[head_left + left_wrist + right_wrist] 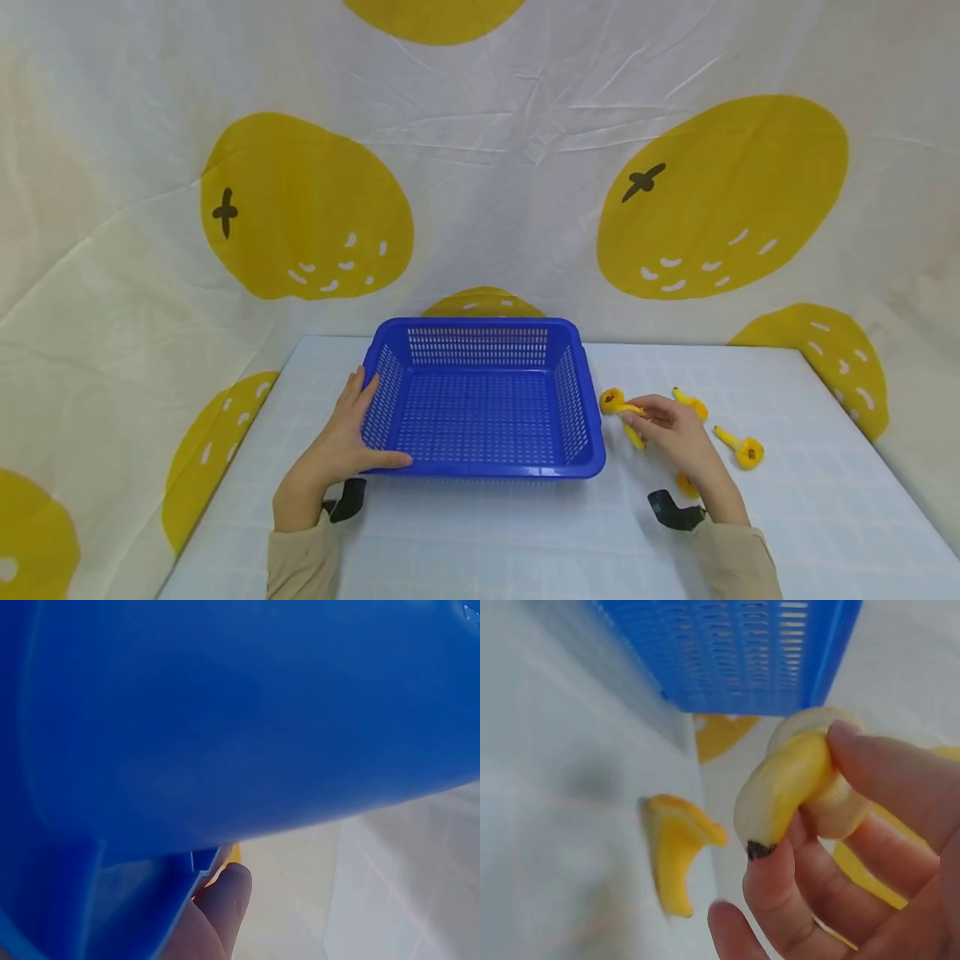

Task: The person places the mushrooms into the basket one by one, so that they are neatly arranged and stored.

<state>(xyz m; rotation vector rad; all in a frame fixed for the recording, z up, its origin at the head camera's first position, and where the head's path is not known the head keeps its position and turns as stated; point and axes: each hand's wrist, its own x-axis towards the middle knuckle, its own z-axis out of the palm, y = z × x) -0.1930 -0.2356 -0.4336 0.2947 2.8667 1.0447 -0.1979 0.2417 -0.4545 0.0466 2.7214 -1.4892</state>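
A blue plastic basket with slotted walls sits on the table, its inside bare. My left hand holds its near left corner, thumb along the front rim and fingers over the left rim; a fingertip shows past the rim in the left wrist view. To the basket's right, my right hand pinches a yellow mushroom by its curved, dark-tipped stem, between thumb and fingers. Its round cap points toward the basket. Close below it lies another yellow mushroom, partly hidden in the head view.
More yellow mushrooms lie around the right hand: one mushroom behind it, one mushroom to its right, and one mushroom partly under the wrist. A white cloth with yellow fruit prints hangs behind the pale table.
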